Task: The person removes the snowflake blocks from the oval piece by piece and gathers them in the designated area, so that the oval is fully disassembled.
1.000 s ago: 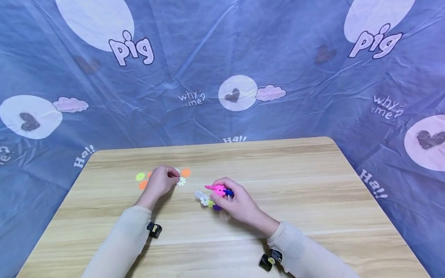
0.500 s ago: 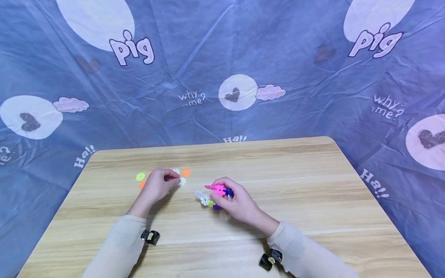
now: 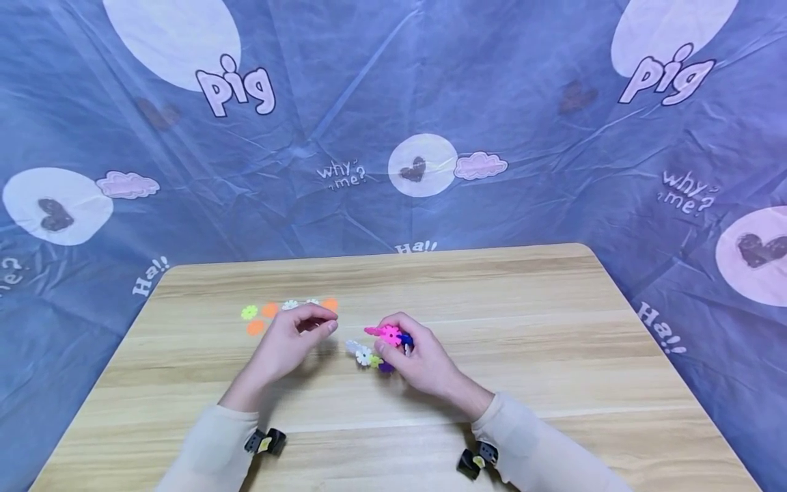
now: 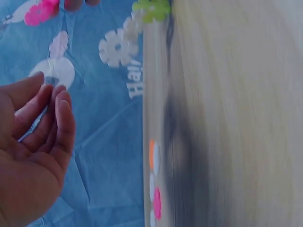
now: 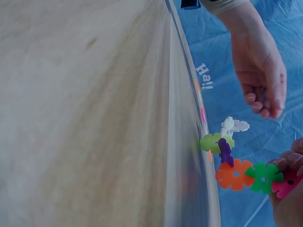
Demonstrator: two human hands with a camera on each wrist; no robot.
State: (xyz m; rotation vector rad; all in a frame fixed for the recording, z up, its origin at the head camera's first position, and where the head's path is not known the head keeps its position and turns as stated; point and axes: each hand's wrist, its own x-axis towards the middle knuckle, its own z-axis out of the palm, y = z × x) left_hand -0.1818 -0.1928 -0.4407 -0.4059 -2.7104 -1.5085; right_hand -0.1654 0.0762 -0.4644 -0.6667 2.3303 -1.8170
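Observation:
Flower-shaped plastic discs joined in a curved chain, with white (image 3: pixel 363 356), pink (image 3: pixel 390 335), blue and purple ones, are gripped by my right hand (image 3: pixel 424 359). In the right wrist view orange (image 5: pixel 234 175), green (image 5: pixel 264 178) and pink discs run up to the right fingers. My left hand (image 3: pixel 289 342) hangs to the left of the chain, fingers loosely bent and thumb near the fingertips; nothing shows between them in the left wrist view (image 4: pixel 38 146). Loose discs lie behind it: yellow-green (image 3: pixel 249 312), orange (image 3: pixel 255 327) and white (image 3: pixel 290 305).
The wooden table (image 3: pixel 522 307) ends at a blue printed cloth (image 3: pixel 344 225) behind and at both sides. Another orange disc (image 3: pixel 330 304) lies beyond the left fingers. In the left wrist view a pink disc (image 4: pixel 157 203) lies among others on the table.
My left hand has come away from the loose discs, moving right towards the chain and slightly nearer the camera. The right hand and its chain have hardly moved.

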